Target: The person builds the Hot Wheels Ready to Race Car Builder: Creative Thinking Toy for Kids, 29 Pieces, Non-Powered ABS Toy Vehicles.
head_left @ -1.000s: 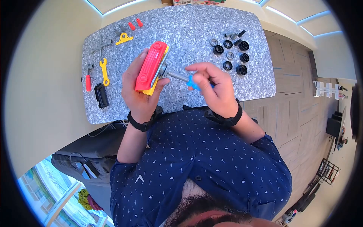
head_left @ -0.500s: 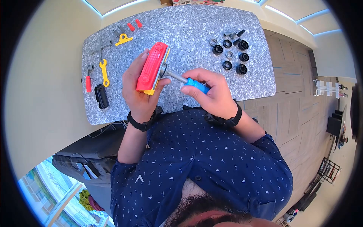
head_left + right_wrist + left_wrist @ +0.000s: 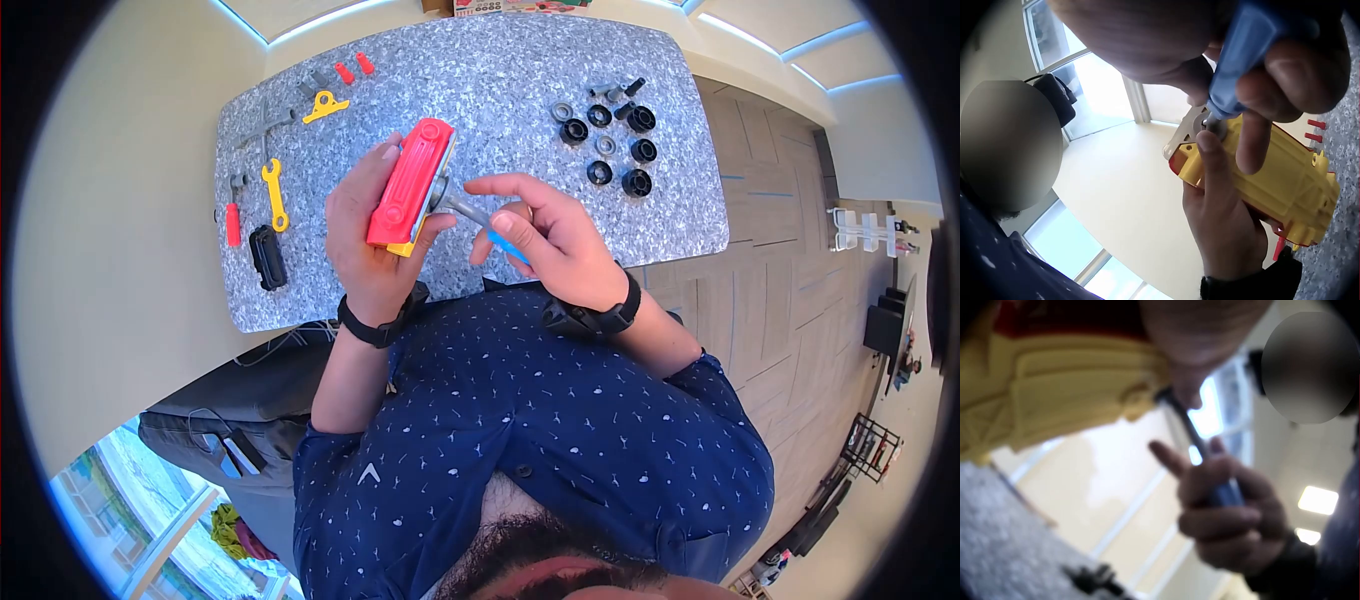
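A red and yellow toy car body is held up over the table in my left hand, fingers behind it and thumb at its near end. Its yellow underside fills much of the right wrist view. My right hand grips the blue handle of a toy screwdriver, with the index finger stretched toward the car. The screwdriver's grey shaft meets a round grey piece at the car's end. In the right wrist view, the left thumb lies right beside that piece; the screwdriver tip is hidden.
Black wheels, grey rings and dark pegs lie at the table's right. Along the left are a yellow wrench, a black tray-like part, a red-handled tool, a yellow bracket and red pegs.
My right fingers closed around the screwdriver handle, then the index finger stretched out again, and the handle tilted further toward my body. The toy car shifted slightly right in my left hand.
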`<move>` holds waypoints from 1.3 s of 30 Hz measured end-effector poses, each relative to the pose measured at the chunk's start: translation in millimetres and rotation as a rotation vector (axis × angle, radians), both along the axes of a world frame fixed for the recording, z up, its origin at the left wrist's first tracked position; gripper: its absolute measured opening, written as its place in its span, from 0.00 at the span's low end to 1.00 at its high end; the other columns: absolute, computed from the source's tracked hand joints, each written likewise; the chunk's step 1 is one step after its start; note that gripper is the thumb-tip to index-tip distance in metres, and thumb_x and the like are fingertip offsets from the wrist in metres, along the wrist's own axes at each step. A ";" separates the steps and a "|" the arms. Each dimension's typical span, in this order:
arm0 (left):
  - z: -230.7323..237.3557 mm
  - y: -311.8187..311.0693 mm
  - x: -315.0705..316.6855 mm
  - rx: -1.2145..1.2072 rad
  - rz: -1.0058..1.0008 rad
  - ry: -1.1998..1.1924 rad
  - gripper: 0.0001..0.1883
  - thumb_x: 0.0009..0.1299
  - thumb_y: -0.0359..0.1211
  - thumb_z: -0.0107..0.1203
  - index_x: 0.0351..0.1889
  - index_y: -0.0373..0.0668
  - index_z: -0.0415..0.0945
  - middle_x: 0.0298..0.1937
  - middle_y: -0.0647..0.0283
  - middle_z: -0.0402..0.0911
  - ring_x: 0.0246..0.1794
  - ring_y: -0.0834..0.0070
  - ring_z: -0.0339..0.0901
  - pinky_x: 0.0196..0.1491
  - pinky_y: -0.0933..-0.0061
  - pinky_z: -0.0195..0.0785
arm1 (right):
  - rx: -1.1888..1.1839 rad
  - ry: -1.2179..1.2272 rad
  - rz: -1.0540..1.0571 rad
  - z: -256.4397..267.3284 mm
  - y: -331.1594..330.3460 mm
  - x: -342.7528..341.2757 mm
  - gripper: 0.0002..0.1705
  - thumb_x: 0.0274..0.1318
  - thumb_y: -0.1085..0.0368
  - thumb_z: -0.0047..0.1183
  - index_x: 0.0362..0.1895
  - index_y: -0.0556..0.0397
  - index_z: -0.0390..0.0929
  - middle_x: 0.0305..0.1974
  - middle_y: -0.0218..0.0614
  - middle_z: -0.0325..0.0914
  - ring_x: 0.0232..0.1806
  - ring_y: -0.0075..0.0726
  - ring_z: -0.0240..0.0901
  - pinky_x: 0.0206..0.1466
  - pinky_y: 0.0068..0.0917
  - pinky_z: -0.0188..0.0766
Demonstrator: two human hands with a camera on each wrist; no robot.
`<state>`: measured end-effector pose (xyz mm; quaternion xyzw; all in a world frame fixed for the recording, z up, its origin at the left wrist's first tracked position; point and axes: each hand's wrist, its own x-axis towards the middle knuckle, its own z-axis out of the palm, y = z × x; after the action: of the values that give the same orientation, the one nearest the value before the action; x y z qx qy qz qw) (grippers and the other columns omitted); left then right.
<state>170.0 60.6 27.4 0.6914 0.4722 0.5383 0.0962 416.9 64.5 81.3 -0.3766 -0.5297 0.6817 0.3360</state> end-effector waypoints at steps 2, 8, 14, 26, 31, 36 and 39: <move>4.6 -1.0 2.5 0.011 -0.005 0.031 0.44 0.64 0.49 0.85 0.75 0.40 0.79 0.73 0.50 0.87 0.71 0.52 0.84 0.73 0.52 0.71 | 0.220 -0.019 -0.006 -16.5 -0.7 -1.9 0.17 0.77 0.65 0.67 0.63 0.57 0.86 0.41 0.30 0.88 0.35 0.17 0.81 0.41 0.23 0.76; 3.7 1.3 2.0 0.041 -0.029 0.039 0.44 0.64 0.47 0.85 0.75 0.41 0.79 0.73 0.50 0.87 0.73 0.50 0.84 0.73 0.51 0.71 | 0.249 -0.052 0.058 -11.5 -2.9 -2.8 0.15 0.78 0.64 0.66 0.62 0.58 0.88 0.40 0.32 0.88 0.38 0.21 0.83 0.44 0.27 0.80; 8.0 1.0 -1.2 0.026 -0.068 0.093 0.42 0.65 0.38 0.84 0.77 0.41 0.78 0.74 0.50 0.86 0.74 0.49 0.83 0.74 0.50 0.71 | 0.207 -0.018 0.058 -15.1 -3.2 -1.8 0.15 0.79 0.64 0.66 0.61 0.58 0.89 0.41 0.32 0.89 0.38 0.20 0.83 0.44 0.26 0.80; 4.0 5.8 5.5 -0.042 -0.043 0.440 0.41 0.66 0.27 0.74 0.81 0.43 0.75 0.81 0.54 0.80 0.81 0.51 0.76 0.78 0.47 0.63 | 0.437 -0.352 0.050 -40.0 11.9 23.0 0.15 0.76 0.58 0.68 0.55 0.55 0.89 0.38 0.43 0.88 0.38 0.42 0.87 0.44 0.38 0.78; -15.2 5.7 16.0 -0.125 0.029 0.607 0.38 0.69 0.31 0.71 0.81 0.50 0.77 0.81 0.61 0.80 0.82 0.55 0.75 0.78 0.46 0.60 | 0.471 -0.607 -0.015 -59.8 12.1 53.9 0.15 0.74 0.57 0.69 0.53 0.56 0.87 0.39 0.51 0.87 0.40 0.61 0.86 0.45 0.45 0.78; -43.2 11.6 30.5 -0.117 0.066 0.760 0.36 0.68 0.30 0.72 0.78 0.53 0.80 0.79 0.64 0.81 0.81 0.56 0.74 0.75 0.44 0.61 | 0.474 -0.683 -0.207 -75.3 12.8 90.4 0.14 0.74 0.58 0.69 0.53 0.55 0.88 0.38 0.51 0.87 0.40 0.60 0.87 0.45 0.44 0.79; -66.9 16.2 39.5 -0.083 0.103 0.824 0.26 0.76 0.31 0.62 0.73 0.53 0.84 0.75 0.64 0.82 0.77 0.54 0.76 0.71 0.40 0.63 | 0.436 -0.707 -0.289 -80.0 13.9 108.2 0.14 0.74 0.58 0.69 0.52 0.55 0.88 0.37 0.49 0.89 0.40 0.53 0.89 0.46 0.41 0.79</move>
<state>209.6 76.8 -39.6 0.8201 0.5263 0.2014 -0.0999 525.1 78.5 1.2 -0.5771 -0.6855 0.3292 0.2978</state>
